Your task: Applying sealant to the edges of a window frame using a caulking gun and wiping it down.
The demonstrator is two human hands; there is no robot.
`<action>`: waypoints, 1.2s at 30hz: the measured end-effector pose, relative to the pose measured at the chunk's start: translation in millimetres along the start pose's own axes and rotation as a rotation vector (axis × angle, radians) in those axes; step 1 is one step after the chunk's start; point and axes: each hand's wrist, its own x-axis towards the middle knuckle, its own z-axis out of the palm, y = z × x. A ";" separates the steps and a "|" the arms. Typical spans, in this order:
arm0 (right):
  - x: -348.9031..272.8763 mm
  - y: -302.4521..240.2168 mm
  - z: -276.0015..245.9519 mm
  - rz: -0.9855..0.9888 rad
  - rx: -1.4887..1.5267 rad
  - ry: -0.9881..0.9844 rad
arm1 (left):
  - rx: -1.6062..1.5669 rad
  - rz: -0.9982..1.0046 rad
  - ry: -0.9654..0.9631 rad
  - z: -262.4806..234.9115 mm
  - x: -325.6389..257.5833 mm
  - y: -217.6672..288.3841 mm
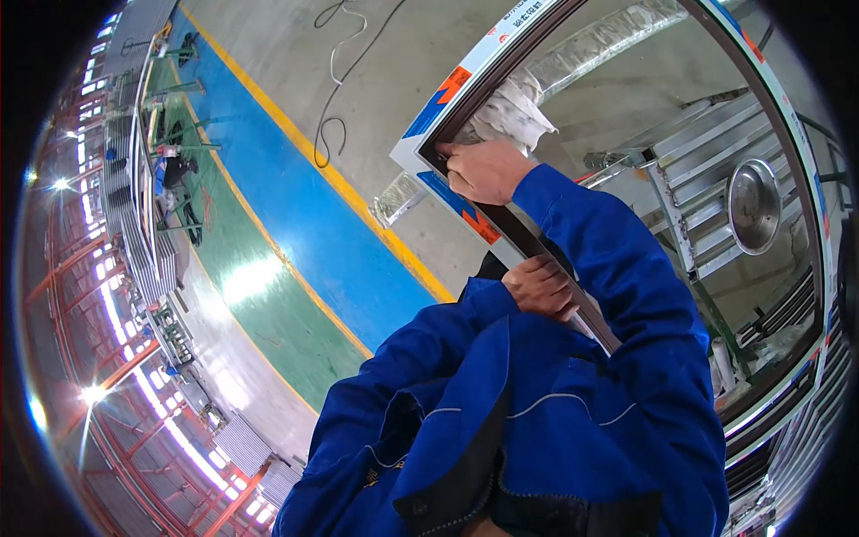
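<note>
A large rectangular window frame [512,234], dark brown inside with white, blue and orange protective film on its outer face, lies in front of me and to my right. My left hand [539,288] is closed over its near side bar, fingers curled round the edge. Farther along, my right hand [488,170] is at the left corner, fingers bent and pressed together against the inner brown edge. Whatever its fingertips pinch is hidden. Just beyond the right hand, a crumpled white cloth [510,112] rests by a plastic-wrapped support bar [608,49].
Through the frame opening show a metal rack [716,192] and a round steel bowl [754,206] on it. A wrapped bar end [396,199] juts out left of the corner. A cable [335,89] lies on the grey floor, beyond a yellow line and blue lane [295,197].
</note>
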 end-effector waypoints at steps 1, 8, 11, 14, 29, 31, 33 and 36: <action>0.5 1.8 0.7 -0.014 0.010 0.010 | 0.004 -0.015 0.016 0.3 0.2 -0.2; 1.2 7.3 4.0 -0.043 0.080 -0.065 | -0.016 0.009 0.074 2.7 -0.3 -1.8; -3.4 12.0 3.0 -0.064 0.101 -0.123 | -0.015 -0.002 0.066 3.0 -0.4 -0.8; -5.8 15.4 5.7 -0.060 0.262 -0.002 | -0.013 -0.006 0.057 3.9 -0.4 -1.0; 21.4 -28.8 -15.9 0.436 1.471 -0.035 | -0.003 -0.019 0.015 -5.6 2.0 0.3; 23.0 -34.3 -16.8 0.458 1.488 -0.033 | -0.020 -0.036 -0.047 -10.1 1.6 1.5; 21.7 -36.9 -17.2 0.464 1.458 0.039 | -0.031 -0.043 -0.062 -13.3 1.1 1.6; 22.8 -37.1 -17.8 0.575 1.496 0.071 | -0.044 -0.048 -0.063 -13.1 1.6 1.5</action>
